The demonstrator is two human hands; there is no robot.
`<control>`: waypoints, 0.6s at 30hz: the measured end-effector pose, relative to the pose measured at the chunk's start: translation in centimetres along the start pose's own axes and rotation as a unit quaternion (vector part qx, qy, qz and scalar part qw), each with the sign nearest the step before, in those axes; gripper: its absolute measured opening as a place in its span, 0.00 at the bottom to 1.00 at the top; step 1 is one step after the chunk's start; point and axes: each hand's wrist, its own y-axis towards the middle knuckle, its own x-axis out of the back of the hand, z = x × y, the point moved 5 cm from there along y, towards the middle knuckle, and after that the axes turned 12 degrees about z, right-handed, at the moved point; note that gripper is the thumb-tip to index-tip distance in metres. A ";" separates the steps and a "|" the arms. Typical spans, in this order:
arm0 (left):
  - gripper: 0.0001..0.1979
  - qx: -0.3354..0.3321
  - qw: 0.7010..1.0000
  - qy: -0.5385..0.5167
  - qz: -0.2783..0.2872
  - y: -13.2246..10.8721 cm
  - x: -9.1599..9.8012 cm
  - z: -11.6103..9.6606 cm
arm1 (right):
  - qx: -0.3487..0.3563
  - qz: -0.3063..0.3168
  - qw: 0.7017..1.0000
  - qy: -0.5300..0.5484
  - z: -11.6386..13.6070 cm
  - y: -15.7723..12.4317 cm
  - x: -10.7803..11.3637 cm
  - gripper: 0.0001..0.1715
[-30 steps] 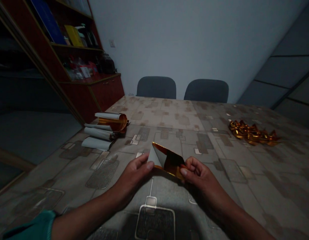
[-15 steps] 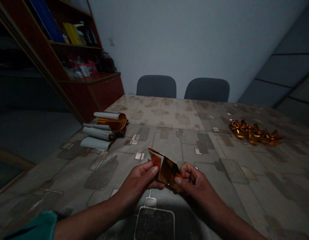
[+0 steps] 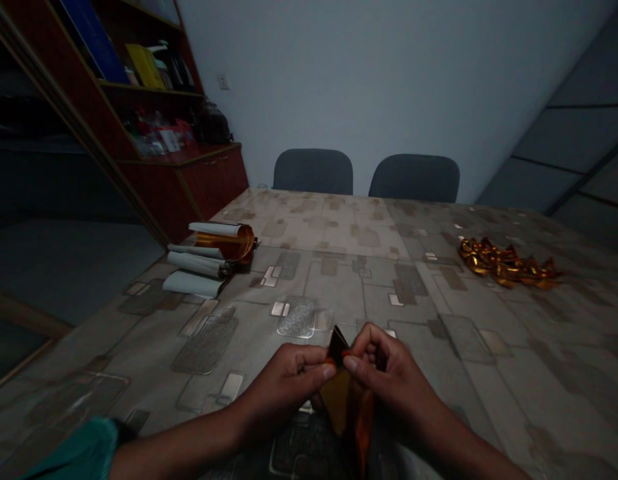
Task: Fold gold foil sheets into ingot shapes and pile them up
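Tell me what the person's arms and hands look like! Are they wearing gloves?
No gloves: the left hand and the right hand are both bare. The left arm has a teal sleeve that ends well above the wrist. The right forearm is bare as far as the picture shows.

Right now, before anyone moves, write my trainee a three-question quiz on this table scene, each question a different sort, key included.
1. True or false: the left hand and the right hand both pinch the gold foil sheet.
2. The pile of folded gold pieces lies on the table's: A) right side, B) left side, C) near edge.
3. How many chairs stand beyond the far edge?
Key: 1 true; 2 A; 3 two.
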 end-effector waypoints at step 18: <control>0.20 0.076 0.997 0.003 -0.028 -0.1 -1.0 0.6 | -0.017 0.015 0.996 -0.090 0.1 0.0 0.0 0.17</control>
